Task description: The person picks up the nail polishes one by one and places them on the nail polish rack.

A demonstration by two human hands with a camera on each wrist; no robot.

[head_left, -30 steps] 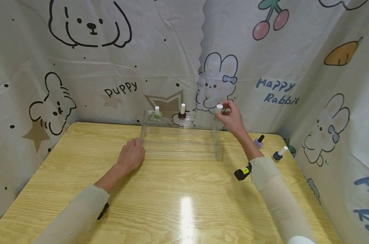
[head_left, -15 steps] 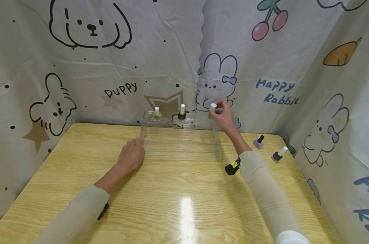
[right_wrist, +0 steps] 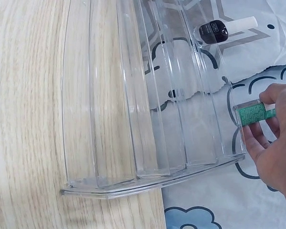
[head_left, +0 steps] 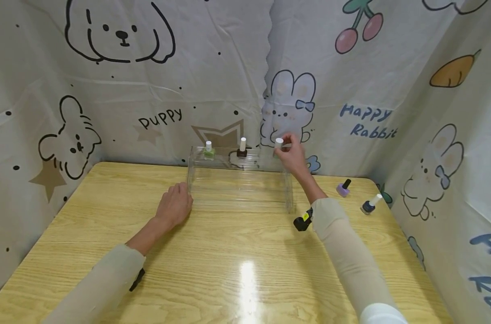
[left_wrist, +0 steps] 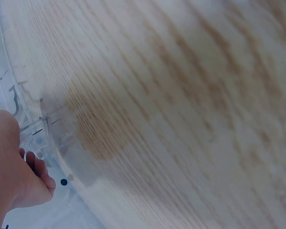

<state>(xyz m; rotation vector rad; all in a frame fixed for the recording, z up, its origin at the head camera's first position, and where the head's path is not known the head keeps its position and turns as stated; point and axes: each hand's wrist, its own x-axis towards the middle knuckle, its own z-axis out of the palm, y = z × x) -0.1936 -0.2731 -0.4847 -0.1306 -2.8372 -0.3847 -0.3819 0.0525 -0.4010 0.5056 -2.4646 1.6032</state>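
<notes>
A clear stepped rack (head_left: 288, 193) stands on the table. My left hand (head_left: 175, 204) grips its left side, fingers curled at the edge in the left wrist view. Between thumb and fingers, my right hand (head_left: 294, 155) pinches a green nail polish bottle (right_wrist: 251, 113) by its white cap (head_left: 279, 141). The bottle is at the right part of the rack's top step; whether its base touches the step I cannot tell. On that same step stand a light green nail polish bottle (head_left: 209, 153) at the left and a dark nail polish bottle (head_left: 242, 152) near the middle.
Right of the rack, a purple nail polish bottle (head_left: 343, 189) with a black cap and a navy nail polish bottle (head_left: 368, 207) with a white cap are on the wooden table (head_left: 213, 265). A printed cloth (head_left: 225, 67) hangs close behind the rack.
My right hand has moved left along the rack's top step with the green nail polish bottle, slowing near the end. My left hand has stayed at the rack's left side.
</notes>
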